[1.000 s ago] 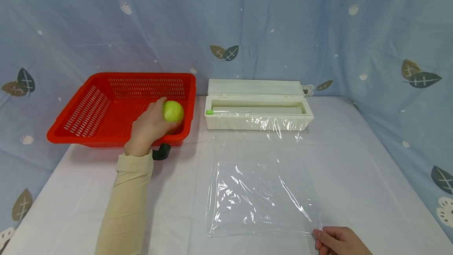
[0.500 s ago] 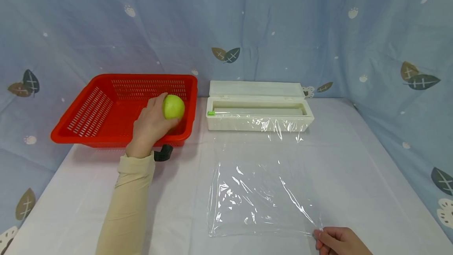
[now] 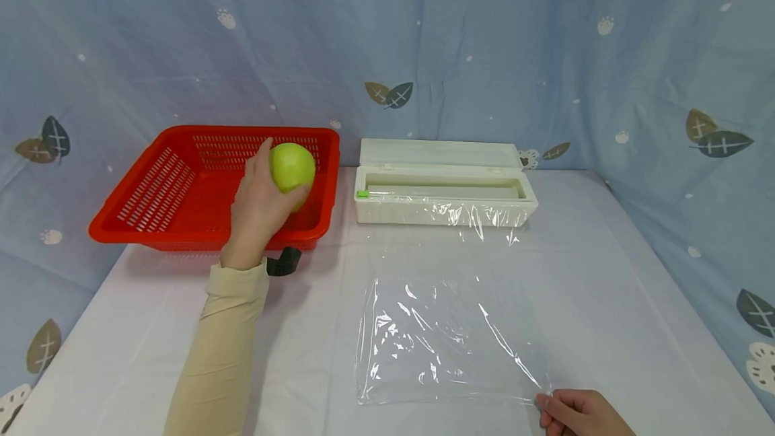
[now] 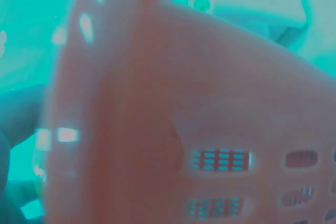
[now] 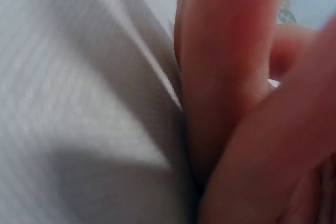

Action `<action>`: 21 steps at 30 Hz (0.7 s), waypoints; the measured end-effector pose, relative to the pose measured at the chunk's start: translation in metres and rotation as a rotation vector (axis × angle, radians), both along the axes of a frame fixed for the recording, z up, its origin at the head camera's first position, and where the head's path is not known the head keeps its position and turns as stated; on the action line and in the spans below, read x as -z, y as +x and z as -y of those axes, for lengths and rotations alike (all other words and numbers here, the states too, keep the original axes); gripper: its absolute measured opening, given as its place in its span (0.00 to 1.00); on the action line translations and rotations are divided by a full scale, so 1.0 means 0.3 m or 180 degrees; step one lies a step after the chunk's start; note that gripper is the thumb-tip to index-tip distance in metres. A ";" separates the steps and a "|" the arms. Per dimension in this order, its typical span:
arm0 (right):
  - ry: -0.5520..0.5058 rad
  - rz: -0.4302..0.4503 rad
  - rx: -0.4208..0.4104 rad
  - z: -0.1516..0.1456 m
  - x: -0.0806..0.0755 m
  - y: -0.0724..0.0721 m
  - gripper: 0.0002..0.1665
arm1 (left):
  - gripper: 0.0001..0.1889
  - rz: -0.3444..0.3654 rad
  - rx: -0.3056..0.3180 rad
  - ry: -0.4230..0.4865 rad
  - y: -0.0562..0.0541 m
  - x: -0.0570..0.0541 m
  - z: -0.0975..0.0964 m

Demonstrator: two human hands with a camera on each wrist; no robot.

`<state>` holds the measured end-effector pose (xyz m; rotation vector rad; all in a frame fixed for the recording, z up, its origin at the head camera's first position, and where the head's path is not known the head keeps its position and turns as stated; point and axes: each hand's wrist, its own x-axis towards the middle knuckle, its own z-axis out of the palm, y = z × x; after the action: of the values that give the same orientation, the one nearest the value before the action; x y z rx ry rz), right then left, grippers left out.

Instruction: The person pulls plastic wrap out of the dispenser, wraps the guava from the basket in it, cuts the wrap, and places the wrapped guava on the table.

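My left hand (image 3: 259,200) grips a green apple (image 3: 293,168) over the right end of a red plastic basket (image 3: 212,239). Thumb and fingers lie round the fruit's sides. The left wrist view is mostly filled by the basket's slotted wall (image 4: 236,108), with a strip of hand at its left edge. At the front right, my right hand (image 3: 578,412) pinches the near right corner of a sheet of clear cling film (image 3: 448,342). Curled fingers (image 5: 226,77) show close against the white cloth in the right wrist view.
Behind the film stands a white cling film box (image 3: 445,212), its lid (image 3: 438,152) raised and a roll (image 3: 445,190) inside. A green slider (image 3: 362,194) sits at its left front edge. White cloth (image 3: 605,288) covers the table, and a blue patterned curtain (image 3: 472,52) hangs behind.
My left hand has lifted the apple higher over the basket. The right hand keeps the film corner in the same place. The head view has shifted slightly.
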<state>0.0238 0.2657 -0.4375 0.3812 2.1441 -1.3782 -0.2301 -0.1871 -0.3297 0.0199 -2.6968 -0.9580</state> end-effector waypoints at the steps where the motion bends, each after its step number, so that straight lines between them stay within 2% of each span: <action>1: -0.0001 -0.0006 -0.0003 0.000 0.001 0.000 0.29 | 0.45 -0.0024 -0.0014 0.0058 0.000 -0.003 -0.001; 12: 0.0017 -0.0028 -0.0026 -0.003 0.005 -0.002 0.29 | 0.43 -0.0273 -0.0046 0.0511 0.013 -0.037 -0.010; 21: 0.0022 -0.0037 -0.0002 -0.003 0.005 -0.001 0.30 | 0.41 -0.0484 0.0138 0.0773 0.026 -0.057 -0.025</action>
<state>0.0235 0.2665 -0.4391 0.3760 2.1588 -1.3763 -0.2223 -0.1796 -0.3127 -0.0603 -2.4389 -1.2421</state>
